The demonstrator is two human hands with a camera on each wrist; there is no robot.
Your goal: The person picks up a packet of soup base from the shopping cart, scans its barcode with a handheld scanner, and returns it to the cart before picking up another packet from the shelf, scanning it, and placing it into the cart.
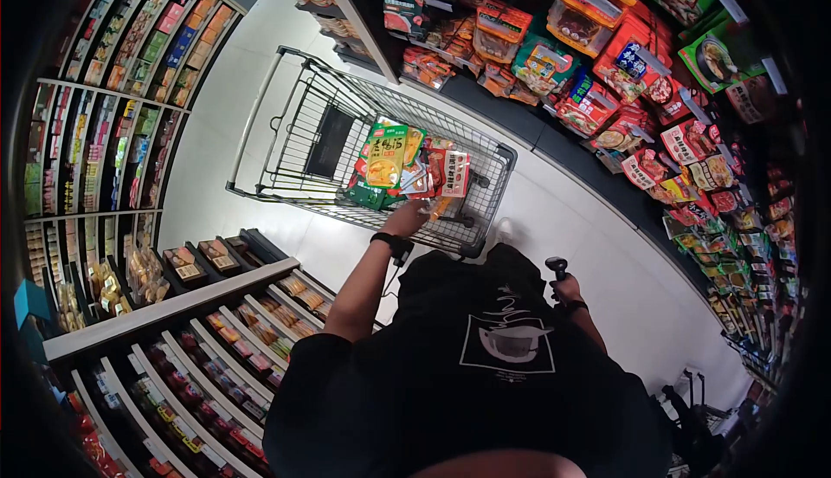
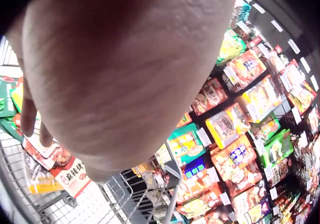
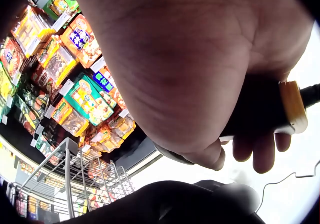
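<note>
My left hand (image 1: 405, 221) is at the near side of a wire shopping cart (image 1: 329, 142), close over the food packets in it. In the left wrist view its fingers (image 2: 29, 118) hang down loosely, and the palm hides much of the scene. A green and yellow packet (image 1: 383, 158) lies on top of the pile, beside a red and white packet (image 1: 454, 172). Low at my right side, my right hand (image 1: 567, 288) grips a black handheld device (image 1: 557, 265). In the right wrist view the fingers curl round its black handle (image 3: 262, 109), which has an orange-yellow end.
Shelves of bagged food (image 1: 593, 101) run along the right side. Another shelf unit (image 1: 208, 357) stands close at my left, and a tall one (image 1: 112, 88) is at the far left. Pale floor (image 1: 589, 235) lies between the cart and the right shelves. A shoe (image 1: 505, 231) shows near the cart.
</note>
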